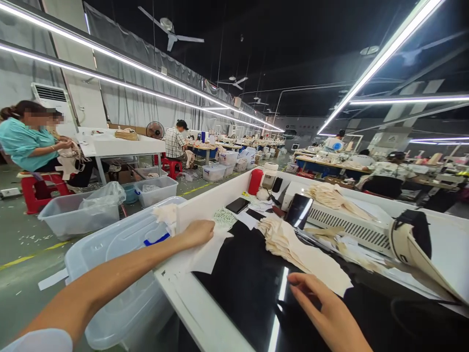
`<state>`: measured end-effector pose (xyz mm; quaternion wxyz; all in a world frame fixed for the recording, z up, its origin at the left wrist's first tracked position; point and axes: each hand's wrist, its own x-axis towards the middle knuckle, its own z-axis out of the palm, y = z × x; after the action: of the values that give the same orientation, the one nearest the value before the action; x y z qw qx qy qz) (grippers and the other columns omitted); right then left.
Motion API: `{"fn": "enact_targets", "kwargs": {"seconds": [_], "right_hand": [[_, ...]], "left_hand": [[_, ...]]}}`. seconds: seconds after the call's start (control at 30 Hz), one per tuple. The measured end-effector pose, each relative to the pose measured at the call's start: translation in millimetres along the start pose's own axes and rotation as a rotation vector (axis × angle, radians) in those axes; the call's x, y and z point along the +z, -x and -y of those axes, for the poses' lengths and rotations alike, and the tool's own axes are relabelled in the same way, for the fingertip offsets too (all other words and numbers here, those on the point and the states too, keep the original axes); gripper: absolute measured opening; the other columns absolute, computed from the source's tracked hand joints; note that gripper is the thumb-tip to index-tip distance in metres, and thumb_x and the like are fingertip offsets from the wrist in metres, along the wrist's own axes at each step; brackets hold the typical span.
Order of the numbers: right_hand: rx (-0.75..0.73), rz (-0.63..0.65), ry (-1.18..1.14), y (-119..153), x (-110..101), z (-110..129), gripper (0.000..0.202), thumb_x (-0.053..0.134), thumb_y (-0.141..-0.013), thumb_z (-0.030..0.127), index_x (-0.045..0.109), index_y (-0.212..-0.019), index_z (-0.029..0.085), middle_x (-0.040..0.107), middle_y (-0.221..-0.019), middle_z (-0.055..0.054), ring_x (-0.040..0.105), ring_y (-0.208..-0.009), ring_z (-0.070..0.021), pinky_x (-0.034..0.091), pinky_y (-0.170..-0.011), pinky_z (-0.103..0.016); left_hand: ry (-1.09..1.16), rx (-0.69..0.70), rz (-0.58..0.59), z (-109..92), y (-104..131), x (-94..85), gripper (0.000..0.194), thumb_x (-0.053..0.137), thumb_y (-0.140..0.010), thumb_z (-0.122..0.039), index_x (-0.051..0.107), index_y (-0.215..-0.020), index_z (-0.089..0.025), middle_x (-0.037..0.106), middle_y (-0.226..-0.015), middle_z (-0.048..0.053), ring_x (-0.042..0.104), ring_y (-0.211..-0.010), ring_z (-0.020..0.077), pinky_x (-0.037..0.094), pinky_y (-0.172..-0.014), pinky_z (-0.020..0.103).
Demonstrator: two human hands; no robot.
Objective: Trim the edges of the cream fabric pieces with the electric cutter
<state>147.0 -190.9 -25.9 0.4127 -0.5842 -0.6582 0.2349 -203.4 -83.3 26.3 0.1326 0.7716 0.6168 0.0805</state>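
My left hand (200, 232) is closed above the table's left side wall. A white sheet (208, 255) lies beneath it and hangs onto the black tabletop; what the fingers hold is hidden. Cream fabric (166, 216) drapes over the same wall just behind my left forearm. Low over the black surface (242, 288), my right hand (324, 305) has its fingers loosely bent and apart, holding nothing visible. Closest to it is a fanned stack of cream fabric pieces (306, 249).
A lidded plastic bin (120, 244) stands left of the table. Toward the back are a phone (237, 205), a red container (255, 181) and a slotted white machine (348, 225) topped with fabric. A white-and-black device (414, 244) rises at right. Co-workers (27, 137) sit at other tables.
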Motion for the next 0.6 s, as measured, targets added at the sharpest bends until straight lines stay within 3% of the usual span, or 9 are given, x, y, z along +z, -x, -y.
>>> {"fn": "enact_targets", "kwargs": {"seconds": [0.17, 0.27, 0.37, 0.47, 0.6], "right_hand": [[0.272, 0.171, -0.368, 19.5, 26.0, 27.5, 0.064, 0.079, -0.074, 0.079, 0.08, -0.11, 0.026, 0.08, -0.103, -0.007, 0.074, -0.093, -0.0276, 0.062, -0.078, -0.038], [0.482, 0.217, -0.666, 28.9, 42.1, 46.6, 0.074, 0.083, -0.072, 0.079, 0.077, -0.121, 0.024, 0.08, -0.117, -0.011, 0.076, -0.1, -0.0254, 0.064, -0.08, -0.035], [0.628, 0.285, -0.886, 33.9, 48.9, 62.5, 0.065, 0.087, -0.072, 0.073, 0.077, -0.11, 0.022, 0.081, -0.109, -0.01, 0.077, -0.095, -0.0225, 0.064, -0.078, -0.032], [0.627, 0.299, -0.973, 37.9, 46.8, 70.5, 0.057, 0.09, -0.072, 0.068, 0.077, -0.098, 0.02, 0.077, -0.087, -0.004, 0.073, -0.078, -0.0154, 0.059, -0.069, -0.023], [0.539, 0.286, -0.948, 45.7, 37.4, 73.7, 0.047, 0.097, -0.07, 0.057, 0.074, -0.084, 0.018, 0.059, -0.063, 0.005, 0.054, -0.056, -0.006, 0.051, -0.058, -0.017]], "left_hand": [[0.175, 0.173, -0.088, -22.4, 30.2, -18.2, 0.016, 0.05, -0.102, -0.023, 0.064, -0.096, -0.019, 0.07, -0.097, 0.003, 0.061, -0.087, 0.0187, 0.046, -0.08, 0.031], [0.296, 0.285, -0.057, -43.6, 49.9, -18.0, 0.013, 0.052, -0.097, -0.027, 0.061, -0.09, -0.021, 0.068, -0.088, -0.001, 0.059, -0.08, 0.0175, 0.039, -0.071, 0.028], [0.401, 0.365, 0.025, -63.8, 67.1, -10.1, 0.013, 0.055, -0.095, -0.031, 0.061, -0.088, -0.022, 0.064, -0.078, -0.003, 0.056, -0.071, 0.0159, 0.036, -0.065, 0.027], [0.505, 0.415, 0.121, -77.0, 77.7, 0.1, 0.009, 0.059, -0.091, -0.029, 0.06, -0.085, -0.022, 0.062, -0.076, -0.004, 0.053, -0.069, 0.0146, 0.034, -0.063, 0.026], [0.684, 0.395, 0.258, -84.5, 78.2, 17.3, 0.015, 0.061, -0.089, -0.035, 0.055, -0.085, -0.022, 0.055, -0.07, -0.005, 0.052, -0.064, 0.0135, 0.038, -0.06, 0.025]]}}
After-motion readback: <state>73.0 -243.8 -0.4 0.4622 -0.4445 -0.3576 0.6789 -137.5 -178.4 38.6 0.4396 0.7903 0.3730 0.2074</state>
